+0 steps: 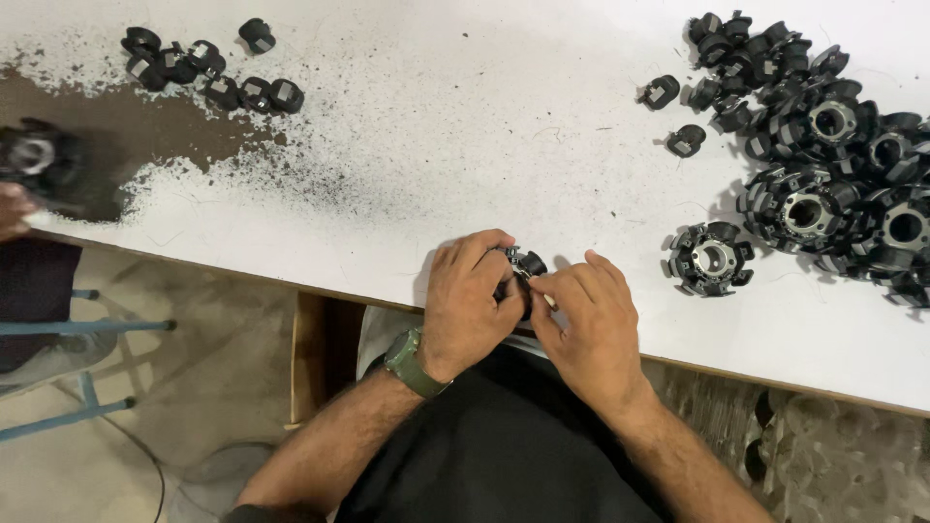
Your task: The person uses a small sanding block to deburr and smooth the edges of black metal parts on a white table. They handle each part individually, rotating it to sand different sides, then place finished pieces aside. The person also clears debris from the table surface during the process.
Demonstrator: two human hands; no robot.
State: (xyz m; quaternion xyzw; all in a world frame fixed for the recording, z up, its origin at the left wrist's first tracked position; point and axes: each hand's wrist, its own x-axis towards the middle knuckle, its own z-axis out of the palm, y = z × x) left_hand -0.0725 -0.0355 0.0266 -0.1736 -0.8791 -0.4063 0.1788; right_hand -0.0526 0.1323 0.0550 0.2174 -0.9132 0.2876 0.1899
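Note:
My left hand (pixel 470 300) and my right hand (pixel 586 324) meet at the near edge of the white table (pixel 465 145). Between their fingers sits a small black round part (pixel 526 264), gripped by both. My right fingers pinch at its side where a thin pale piece shows. A green watch (pixel 412 362) is on my left wrist. Most of the part is hidden under my fingers.
A heap of black ring-shaped parts with metal centres (pixel 833 165) lies at the right. One ring part (pixel 712 259) sits apart, close to my right hand. Several small black parts (pixel 208 73) lie far left. Another person's hand (pixel 15 208) holds a part at the left edge. Dark worn patch (pixel 97 126).

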